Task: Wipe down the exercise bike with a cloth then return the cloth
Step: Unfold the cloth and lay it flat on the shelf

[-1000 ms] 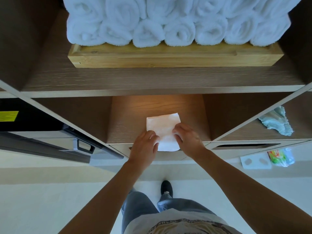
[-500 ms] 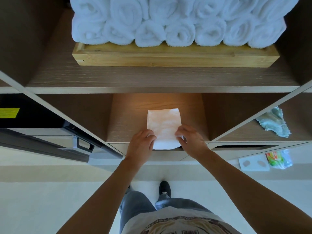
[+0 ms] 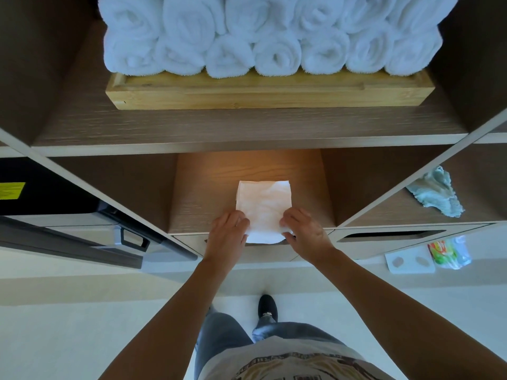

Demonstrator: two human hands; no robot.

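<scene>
A folded white cloth [image 3: 263,204] lies flat on the lit wooden shelf [image 3: 197,204] of the middle compartment, its near end hanging slightly over the shelf's front edge. My left hand [image 3: 226,234] pinches the cloth's near left edge. My right hand [image 3: 304,231] grips the near right corner with curled fingers. The exercise bike is not in view.
Rolled white towels [image 3: 274,37] fill a wooden tray [image 3: 269,94] on the shelf above. A crumpled pale blue rag [image 3: 436,192] lies in the right compartment. A black appliance [image 3: 41,193] with a handle sits at the left. A white card [image 3: 408,261] and a colourful packet [image 3: 447,252] lie on the floor.
The cloth has slid a little deeper onto the shelf and turned square to it. Both hands have stayed on its near end.
</scene>
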